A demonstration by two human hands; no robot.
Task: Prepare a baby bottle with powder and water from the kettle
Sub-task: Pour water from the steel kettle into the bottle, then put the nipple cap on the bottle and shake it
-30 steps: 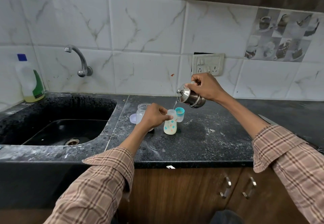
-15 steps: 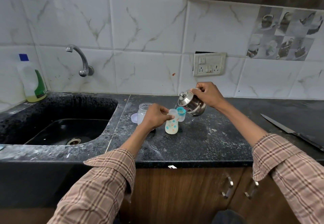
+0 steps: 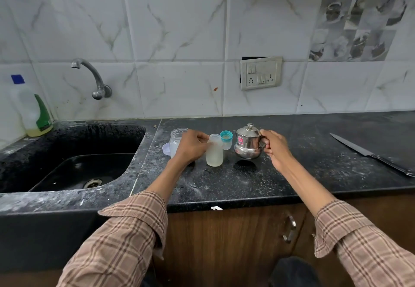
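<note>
A small open baby bottle (image 3: 214,152) with cloudy whitish liquid stands on the black counter (image 3: 292,174). My left hand (image 3: 190,146) grips its neck from the left. A steel kettle (image 3: 248,144) with a lid and a red label stands upright just right of the bottle, and my right hand (image 3: 275,148) is closed around its handle. Behind the bottle sits a teal-rimmed bottle cap (image 3: 226,139). A clear powder jar (image 3: 176,140) stands open behind my left hand, its pale lid (image 3: 165,149) lying beside it.
A black sink (image 3: 74,163) with a wall tap (image 3: 92,77) lies to the left. A soap bottle (image 3: 33,111) stands at its far corner. A long knife (image 3: 370,154) rests on the counter at the right. A wall socket (image 3: 260,73) is behind the kettle.
The kettle was tilted over the bottle, pouring; my right hand has lowered it and it now stands upright on the counter right of the bottle. My left hand kept its hold.
</note>
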